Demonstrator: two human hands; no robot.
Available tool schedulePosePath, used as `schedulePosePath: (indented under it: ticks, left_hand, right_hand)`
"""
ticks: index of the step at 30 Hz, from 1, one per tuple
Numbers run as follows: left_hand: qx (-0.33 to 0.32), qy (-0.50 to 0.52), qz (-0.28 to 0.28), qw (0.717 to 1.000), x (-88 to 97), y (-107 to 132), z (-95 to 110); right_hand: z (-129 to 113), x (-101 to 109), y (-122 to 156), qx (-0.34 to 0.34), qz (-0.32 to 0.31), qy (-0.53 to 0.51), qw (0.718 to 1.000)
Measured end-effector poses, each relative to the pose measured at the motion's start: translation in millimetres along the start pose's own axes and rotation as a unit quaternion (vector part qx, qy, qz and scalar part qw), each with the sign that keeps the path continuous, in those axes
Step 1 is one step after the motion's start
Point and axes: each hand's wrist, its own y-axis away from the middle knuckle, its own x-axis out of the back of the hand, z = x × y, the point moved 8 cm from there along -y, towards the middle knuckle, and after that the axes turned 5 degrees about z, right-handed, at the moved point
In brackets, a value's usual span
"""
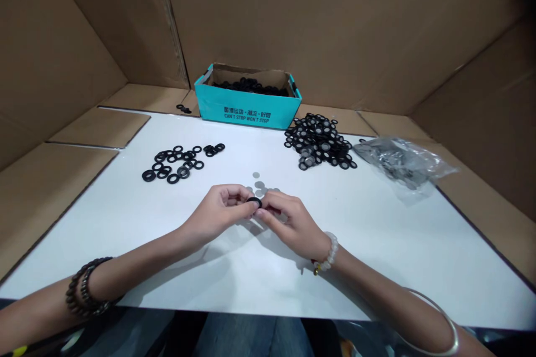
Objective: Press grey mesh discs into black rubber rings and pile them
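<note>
Just above the middle of the white table, my left hand point(228, 206) pinches a black rubber ring point(254, 201) between thumb and fingers. My right hand point(291, 220) meets it from the other side, its thumb and bent fingers closed at the ring's right edge. Whether a small disc sits inside the ring or between my right fingers is hidden. Right behind my fingertips lie several loose grey discs point(259, 185), partly covered by the hands. A spread of loose black rings point(173, 178) is on the table to the left.
At the back stands a turquoise box point(247, 114) holding many black rings. Right of it is a heap of rings with grey discs in them point(320, 142). A clear plastic bag of grey discs point(404, 162) lies farther right. Cardboard walls point(335, 28) enclose the table.
</note>
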Motion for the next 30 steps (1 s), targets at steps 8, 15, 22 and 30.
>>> schedulePosePath:
  ticks: [8,15,22,30]
  left_hand:
    - [0.0,-0.035,-0.008,0.999,-2.6,0.4,-0.3]
    - [-0.013,-0.042,0.029,0.999,0.3,1.4,1.4]
    - [-0.025,-0.066,0.064,0.995,4.4,3.9,3.0]
    - [-0.026,-0.078,0.081,0.993,6.2,5.4,-0.2]
  right_hand:
    - [-6.5,4.1,-1.2,0.018,0.013,0.0,1.0]
    - [-15.7,4.3,-0.7,0.067,0.065,0.051,0.994]
    - [-20.4,2.6,2.3,0.107,0.085,0.113,0.984]
    - [-25.0,-0.5,4.7,0.15,0.086,0.178,0.969]
